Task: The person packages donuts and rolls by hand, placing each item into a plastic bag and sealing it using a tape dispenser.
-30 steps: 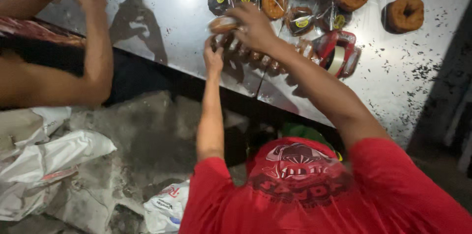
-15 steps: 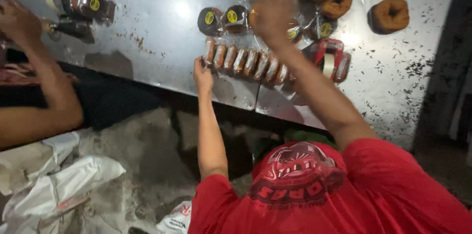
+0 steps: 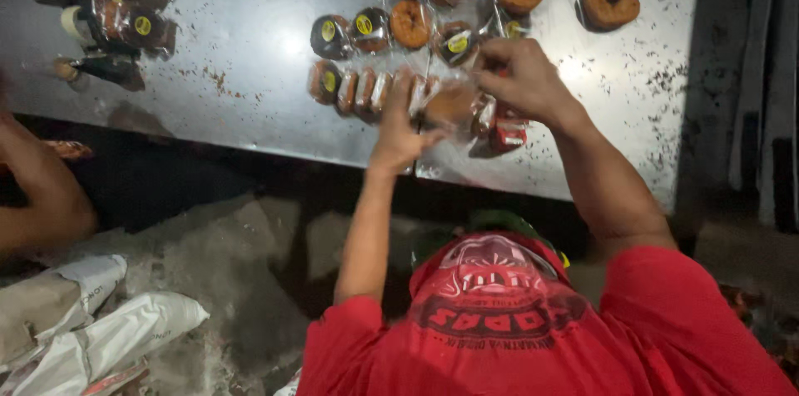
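Hands over a metal table (image 3: 233, 88) — left hand (image 3: 399, 126) open against a row of wrapped doughnuts (image 3: 366, 90), right hand (image 3: 520, 80) pinching clear wrapping (image 3: 491, 113).

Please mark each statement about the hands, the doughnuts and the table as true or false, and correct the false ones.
1. The left hand rests on a row of wrapped doughnuts standing on edge. True.
2. The right hand lies flat on bare metal. False: it pinches clear wrapping above a red tape dispenser.
3. The table is wooden. False: it is shiny metal with crumbs.
4. A plain ring doughnut lies apart at the far right. True.
5. The sleeves are blue. False: red.
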